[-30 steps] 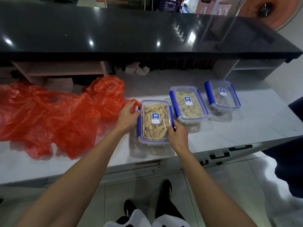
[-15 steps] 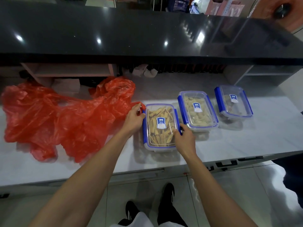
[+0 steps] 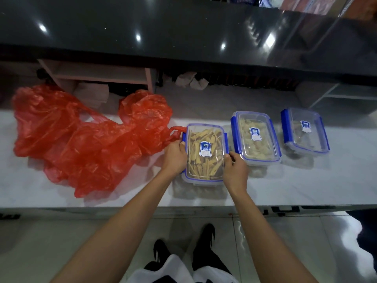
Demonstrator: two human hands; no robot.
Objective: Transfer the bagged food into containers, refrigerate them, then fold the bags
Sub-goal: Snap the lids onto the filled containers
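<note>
**Q:** What does the head view show, and where are your hands?

**A:** Looking down from my head, I see a pale marble surface (image 3: 306, 186). Just above centre sits the near container (image 3: 205, 154), clear with a blue-edged lid and a blue label, packed with yellowish food strips. My left hand (image 3: 174, 157) is at its nine o'clock side, fingers (image 3: 182, 144) curled over the long edge by the blue side clip. My right hand (image 3: 236, 167) is at its four o'clock side, fingers clamped on that edge below the other clip.

**Q:** Where are the other task items?

**A:** At three o'clock from the held box sits the middle container (image 3: 256, 137), lidded and holding pale food; further on at two o'clock is the far container (image 3: 305, 131), also lidded, its contents hard to make out. At nine o'clock the red bags (image 3: 87, 137) lie crumpled, one handle touching the held box's far left corner.

**Q:** Which step is this?

**A:** I judge the filling is done, and I am either pressing down the lid clips or gripping the box to lift it; I cannot tell which.

**Q:** What does the next move need?

**A:** Probably a level two-handed lift clear of the bag handle, then carrying it to a fridge, which is not in view. The bags are not yet folded.
</note>
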